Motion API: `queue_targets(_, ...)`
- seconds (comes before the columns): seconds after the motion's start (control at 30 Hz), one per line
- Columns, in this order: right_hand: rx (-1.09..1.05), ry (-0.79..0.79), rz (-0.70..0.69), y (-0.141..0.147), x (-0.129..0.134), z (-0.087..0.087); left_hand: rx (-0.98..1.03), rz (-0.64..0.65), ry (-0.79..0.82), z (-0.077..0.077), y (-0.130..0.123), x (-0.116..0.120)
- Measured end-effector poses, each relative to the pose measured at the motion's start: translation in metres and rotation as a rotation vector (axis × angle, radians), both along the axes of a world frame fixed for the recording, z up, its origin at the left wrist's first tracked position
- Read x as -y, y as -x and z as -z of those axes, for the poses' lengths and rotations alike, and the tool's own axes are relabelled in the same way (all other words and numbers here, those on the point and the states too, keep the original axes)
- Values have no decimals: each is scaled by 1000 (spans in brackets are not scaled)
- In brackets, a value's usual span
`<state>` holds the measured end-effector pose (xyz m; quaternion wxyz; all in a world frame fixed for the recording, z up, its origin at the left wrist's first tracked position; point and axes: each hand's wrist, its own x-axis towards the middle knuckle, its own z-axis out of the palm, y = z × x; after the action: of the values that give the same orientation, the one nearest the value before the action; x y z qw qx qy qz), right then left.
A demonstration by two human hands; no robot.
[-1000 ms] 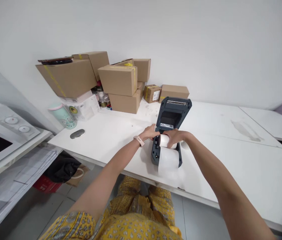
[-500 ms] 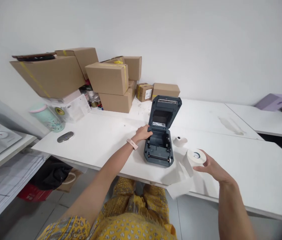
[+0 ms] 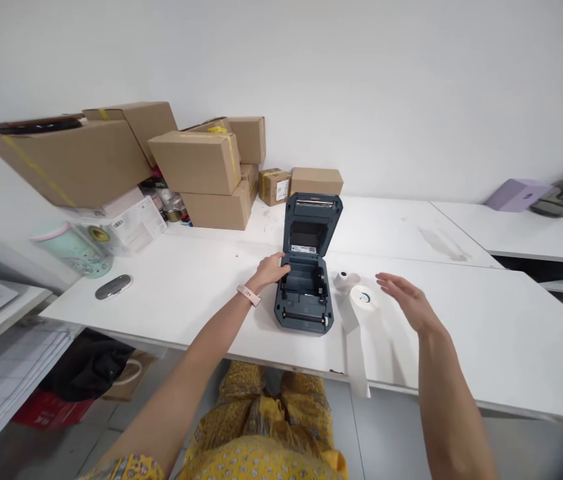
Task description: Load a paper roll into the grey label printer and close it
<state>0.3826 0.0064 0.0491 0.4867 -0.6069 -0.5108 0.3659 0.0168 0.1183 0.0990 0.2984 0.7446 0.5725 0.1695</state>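
Matt plastic printer (image 3: 306,313); smooth paper roll (image 3: 364,298); glossy table (image 3: 221,293).

A plain white wall (image 3: 386,87) spans 10 to 2 o'clock. The white desk (image 3: 466,320) extends along its base; a lengthwise seam divides the top, and a greyish stain (image 3: 444,243) marks the surface at 3 o'clock. A second white surface (image 3: 556,233) adjoins beyond it. A white shelf (image 3: 31,310) stands between 8 and 9 o'clock. Grey floor tiles (image 3: 386,433) show at 5 o'clock. Lighting is even; shadows are soft.

Bright w/ soft shadows; edges warped, R corners dark.
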Motion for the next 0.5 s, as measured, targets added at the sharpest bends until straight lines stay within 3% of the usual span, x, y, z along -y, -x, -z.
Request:
queue_targets(0.07,213,40,-10,5,-28,-20,2,-1,0,0,0,-1)
queue_targets(0.13,555,138,-141,22,-59,-36,10,-3,2,0,0,-1)
queue_targets(0.17,733,229,-211,33,-74,-41,15,-3,8,0,0,-1)
queue_targets(0.23,873,324,-257,56,-100,-43,23,-4,24,1,0,-1)
queue_targets(0.37,892,383,-262,86,-121,-34,28,-8,40,2,2,-2)
queue_targets(0.5,808,346,-228,71,-105,-46,12,-2,25,3,3,-2)
